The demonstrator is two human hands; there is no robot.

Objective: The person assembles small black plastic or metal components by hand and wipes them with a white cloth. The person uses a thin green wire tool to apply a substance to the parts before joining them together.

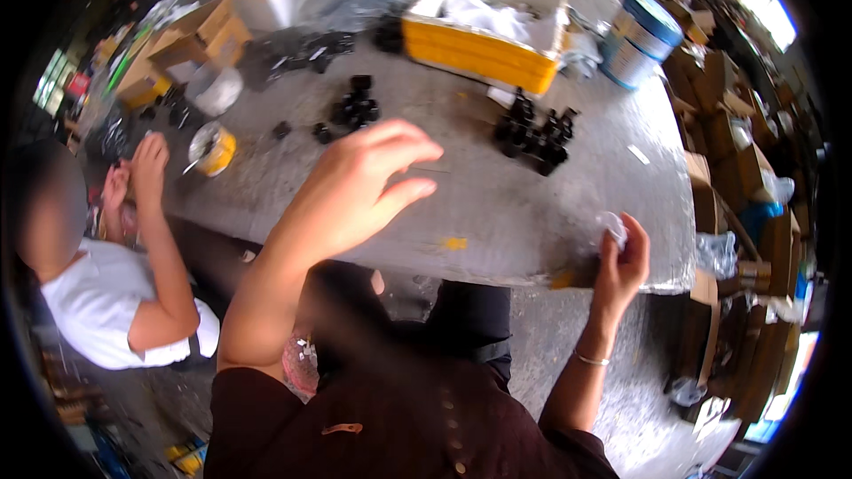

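My left hand (368, 176) hovers over the middle of the grey table with thumb and fingers apart and nothing between them. Beyond it stands a cluster of small black parts (357, 106), with a couple of loose black pieces (322, 132) beside it. At the table's near right edge, my right hand (628, 257) pinches a small, translucent whitish piece (610, 223); it is blurred, and its kind is unclear. A second group of black parts (535, 131) stands on the tabletop between my hands, farther back.
A yellow-sided foam box (484, 62) holding white bags sits at the back, near a blue-and-white tin (641, 40). To the left are a yellow-labelled jar (213, 149) with a stick, cardboard boxes (200, 40) and a seated co-worker (115, 302). Stacked cartons (737, 168) line the right.
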